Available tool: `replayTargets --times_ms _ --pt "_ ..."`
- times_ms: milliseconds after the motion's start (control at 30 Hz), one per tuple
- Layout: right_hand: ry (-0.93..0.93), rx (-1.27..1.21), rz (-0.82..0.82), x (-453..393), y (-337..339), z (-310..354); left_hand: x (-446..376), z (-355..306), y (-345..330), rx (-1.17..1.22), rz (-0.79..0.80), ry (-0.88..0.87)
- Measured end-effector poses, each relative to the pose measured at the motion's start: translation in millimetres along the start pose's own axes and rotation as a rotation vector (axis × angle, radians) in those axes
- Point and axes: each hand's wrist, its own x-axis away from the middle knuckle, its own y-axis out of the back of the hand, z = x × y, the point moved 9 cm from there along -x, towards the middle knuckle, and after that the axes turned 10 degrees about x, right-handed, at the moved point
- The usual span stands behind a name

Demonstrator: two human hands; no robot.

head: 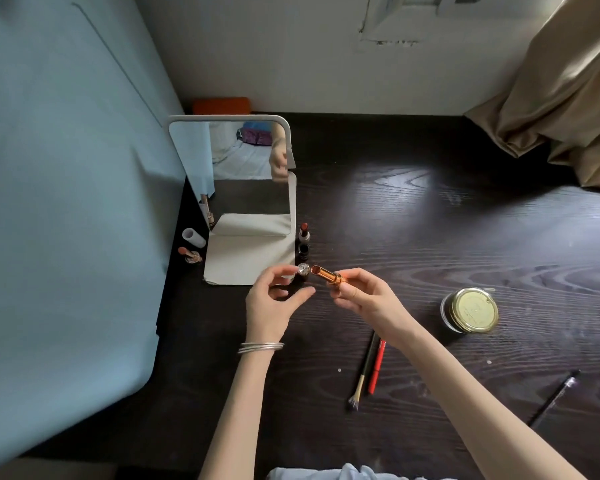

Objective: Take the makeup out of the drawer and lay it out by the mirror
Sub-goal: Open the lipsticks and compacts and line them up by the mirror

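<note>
While left hand (274, 299) pinches silver-topped lipstick (303, 270) | right grip (357, 296) holds gold tube (328, 274) | beside mirror (243, 188)

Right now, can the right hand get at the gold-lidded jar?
Probably yes, once freed: the right hand grips a gold lipstick tube, but the gold-lidded jar stands alone on the desk to its right, nothing between.

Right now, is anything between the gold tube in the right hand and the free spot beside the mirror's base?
Yes. The left hand pinches a small dark tube with a silver top directly off the gold tube's open end, and two lipsticks already stand along the right edge of the mirror's base.
</note>
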Motion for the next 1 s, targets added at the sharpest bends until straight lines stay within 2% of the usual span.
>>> replayTargets --times_ms 100,267,367,467,567,767,1000 --pt "0.009 0.019 0.084 5.8 -17.7 2.8 12.6 -13.8 -7.9 0.025 0.108 -0.025" --pt "0.023 0.073 0.142 16.1 -35.7 4.6 21.6 -15.4 -9.7 0.138 0.076 0.038" --pt "0.092 0.171 0.088 23.0 -32.1 14.7 26.2 -18.8 -11.1 0.195 0.090 0.065" --pt "0.206 0.377 -0.012 29.3 -26.1 31.9 28.5 -24.3 -13.6 0.182 0.121 0.078" --pt "0.271 0.467 -0.063 35.3 -25.8 40.0 31.2 -31.5 -16.1 0.157 0.140 0.069" --pt "0.269 0.375 -0.034 44.8 -29.7 34.8 43.4 -42.9 -9.2 0.164 0.038 0.064" --pt "0.242 0.150 0.125 57.6 -44.0 31.3 52.1 -61.8 -9.7 0.177 0.092 0.018"
